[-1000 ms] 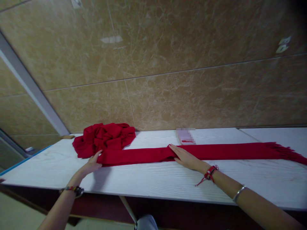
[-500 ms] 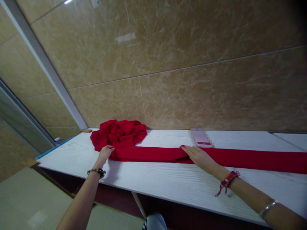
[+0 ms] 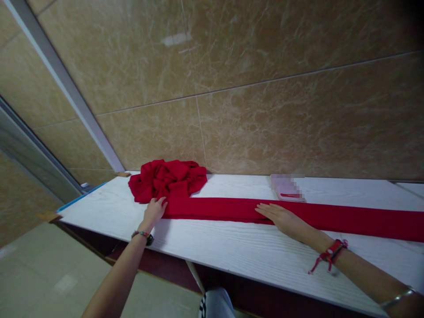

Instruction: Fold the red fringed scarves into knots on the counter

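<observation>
A long strip of red cloth, folded narrow, runs along the white tabletop and leaves the picture at the right. At its left end it joins a crumpled heap of red cloth against the wall. My left hand pinches the strip's left end, just below the heap; its fingertips are partly hidden. My right hand lies flat on the strip farther right, fingers stretched out and holding nothing. The strip looks smooth under it.
A small pale box with a red patch, partly blurred, sits behind the strip near the wall. A tiled wall borders the back of the white table. Beneath the front edge are dark open compartments.
My right hand has gone from lifting a raised fold to lying flat, and the strip there is now smoother. My left hand stays at the strip's left end. The view has shifted slightly.
</observation>
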`<state>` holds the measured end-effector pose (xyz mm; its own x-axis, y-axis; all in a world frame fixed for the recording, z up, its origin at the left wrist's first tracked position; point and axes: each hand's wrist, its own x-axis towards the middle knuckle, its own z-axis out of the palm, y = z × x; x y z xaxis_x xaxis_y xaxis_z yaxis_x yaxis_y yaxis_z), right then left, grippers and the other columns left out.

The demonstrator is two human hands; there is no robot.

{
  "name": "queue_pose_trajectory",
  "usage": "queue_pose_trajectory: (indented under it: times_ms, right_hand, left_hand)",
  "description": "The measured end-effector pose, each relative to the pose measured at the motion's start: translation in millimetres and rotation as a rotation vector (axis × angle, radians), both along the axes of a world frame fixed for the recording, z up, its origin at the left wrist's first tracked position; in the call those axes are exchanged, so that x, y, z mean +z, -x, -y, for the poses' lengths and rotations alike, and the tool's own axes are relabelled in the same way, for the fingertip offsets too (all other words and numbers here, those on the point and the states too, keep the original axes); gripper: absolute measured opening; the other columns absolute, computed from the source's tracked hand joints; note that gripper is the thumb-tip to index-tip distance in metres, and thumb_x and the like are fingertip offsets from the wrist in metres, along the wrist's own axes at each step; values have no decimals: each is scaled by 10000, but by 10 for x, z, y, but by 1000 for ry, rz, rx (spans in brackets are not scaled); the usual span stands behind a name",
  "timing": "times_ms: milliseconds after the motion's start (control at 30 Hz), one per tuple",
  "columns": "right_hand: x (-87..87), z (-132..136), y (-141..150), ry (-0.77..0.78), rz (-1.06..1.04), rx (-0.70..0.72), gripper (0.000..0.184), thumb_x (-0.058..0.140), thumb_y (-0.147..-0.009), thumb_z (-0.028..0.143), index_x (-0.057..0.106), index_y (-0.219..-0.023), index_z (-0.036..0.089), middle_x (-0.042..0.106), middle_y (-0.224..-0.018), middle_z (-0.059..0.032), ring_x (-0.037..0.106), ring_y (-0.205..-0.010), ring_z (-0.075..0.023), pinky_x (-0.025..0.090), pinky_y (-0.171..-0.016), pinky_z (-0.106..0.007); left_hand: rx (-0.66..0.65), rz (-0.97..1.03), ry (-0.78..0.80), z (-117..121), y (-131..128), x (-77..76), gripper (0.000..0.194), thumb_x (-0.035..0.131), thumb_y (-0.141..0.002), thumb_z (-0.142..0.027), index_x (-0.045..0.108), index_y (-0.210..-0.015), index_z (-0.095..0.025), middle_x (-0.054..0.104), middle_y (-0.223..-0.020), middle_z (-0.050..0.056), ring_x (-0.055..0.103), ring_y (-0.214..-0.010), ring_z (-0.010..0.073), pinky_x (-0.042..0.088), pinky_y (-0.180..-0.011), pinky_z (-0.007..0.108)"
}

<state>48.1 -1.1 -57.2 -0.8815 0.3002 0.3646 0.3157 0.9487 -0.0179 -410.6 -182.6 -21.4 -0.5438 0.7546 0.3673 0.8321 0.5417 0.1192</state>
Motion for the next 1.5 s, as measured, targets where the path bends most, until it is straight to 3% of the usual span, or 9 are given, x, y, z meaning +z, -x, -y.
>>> queue_pose_trajectory:
  times_ms: [200,367,467,567,767,867,1067,1367,1500]
  right_hand:
    - [54,39,-48,-26,-47,-18,510,278,-796,9,465,-1235,188,493,-1249,-58,455,-1140,-160,396,-962,-350]
    - [92,78,-55,-45,21,54,518,305,-759,-19,495,-1204,168,531,-1208,-63,484,-1109,-150,423,-933,-328]
    - [132,93,-43,-77,-11,11,482,301,-776,-11,508,-1186,135,546,-1187,-85,506,-1085,-152,438,-912,-313]
    - [133,83,-44,-138,-35,-34,458,301,-786,-4,508,-1179,106,556,-1169,-107,529,-1057,-162,454,-889,-314]
    - [53,69,-4,-274,19,-9,473,351,-757,-23,491,-1191,105,531,-1200,-122,512,-1078,-198,455,-882,-358]
    - [74,130,148,-291,27,14,456,377,-766,-14,481,-1197,95,522,-1210,-130,490,-1103,-211,439,-898,-377]
    - [196,280,484,-234,-15,15,392,390,-780,-9,530,-1132,90,583,-1127,-132,551,-1023,-193,468,-856,-331]
    - [181,304,500,-243,-3,30,371,411,-808,31,511,-1160,93,551,-1173,-128,520,-1064,-208,447,-880,-349]
    - [181,367,668,-271,37,58,365,411,-814,36,505,-1162,87,547,-1178,-128,509,-1074,-210,441,-883,-346]
  left_hand:
    - [-5,-55,8,98,65,37,355,347,-828,-183,585,-1090,-153,581,-846,83,552,-815,175,425,-783,270]
    - [-37,-143,-6,75,-204,114,359,341,-835,-204,560,-1116,-156,516,-1121,135,510,-996,234,412,-846,359]
    - [-256,-212,15,-8,-489,102,396,344,-860,-338,508,-1177,-166,420,-1283,129,397,-1163,250,354,-940,386]
    - [-509,-170,184,-42,-663,21,477,318,-858,-458,389,-1277,-241,325,-1382,67,262,-1266,252,294,-987,440]
    - [-531,-45,413,31,-664,-1,547,254,-852,-535,226,-1344,-296,226,-1427,47,176,-1299,272,227,-990,534]
    - [-595,-93,406,7,-754,116,554,314,-836,-538,262,-1332,-298,252,-1417,69,207,-1287,285,259,-977,532]
    - [-799,-252,297,-118,-981,243,347,362,-877,-331,511,-1176,-239,527,-1209,50,504,-1069,170,423,-907,309]
    - [-842,-411,289,-123,-811,148,366,385,-863,-184,469,-1219,-208,535,-1196,78,503,-1067,168,421,-918,313]
    - [-838,-454,317,-121,-794,155,377,410,-863,-284,458,-1227,-197,538,-1194,91,515,-1060,188,440,-893,325]
